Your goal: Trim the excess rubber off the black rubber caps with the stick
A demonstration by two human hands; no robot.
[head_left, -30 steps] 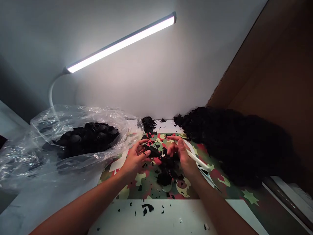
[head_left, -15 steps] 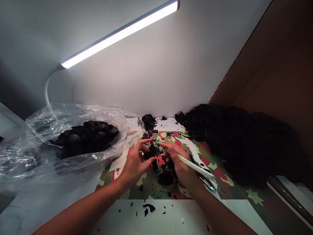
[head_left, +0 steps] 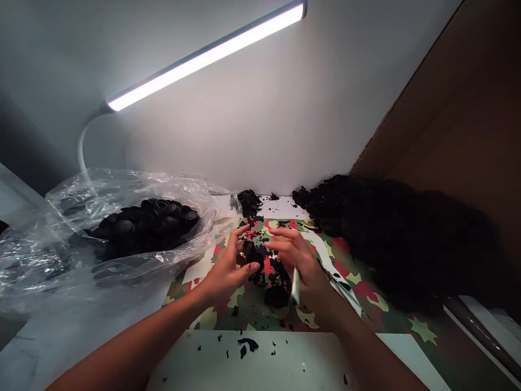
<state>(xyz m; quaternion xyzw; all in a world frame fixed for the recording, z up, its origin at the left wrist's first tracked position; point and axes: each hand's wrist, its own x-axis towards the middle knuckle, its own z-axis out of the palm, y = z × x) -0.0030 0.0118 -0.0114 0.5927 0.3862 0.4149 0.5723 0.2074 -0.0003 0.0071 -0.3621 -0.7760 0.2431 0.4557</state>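
Observation:
My left hand [head_left: 228, 271] is open, thumb and fingers spread around a small heap of black scraps [head_left: 255, 260]. My right hand [head_left: 303, 266] faces it across the heap. Its index and middle fingers reach out, while a slim white-handled tool [head_left: 295, 288] is tucked in the palm, pointing down; the tool's tip is hidden. Just below the hands lies a dark round black piece [head_left: 277, 296]. Everything rests on a camouflage-patterned sheet [head_left: 220, 320] in green, red and yellow, strewn with black bits.
On the left, a clear plastic bag [head_left: 122, 187] holds black round ribbed parts [head_left: 154, 225]. A large black pile [head_left: 391, 239] fills the right, against a cardboard wall [head_left: 456, 125]. A lit lamp [head_left: 207, 57] hangs above. Metal tools [head_left: 345, 290] lie beside my right forearm.
The white-handled tool has swung from lying back over my right hand to pointing down in the palm. My right fingers have stretched out, and the left hand has shifted slightly.

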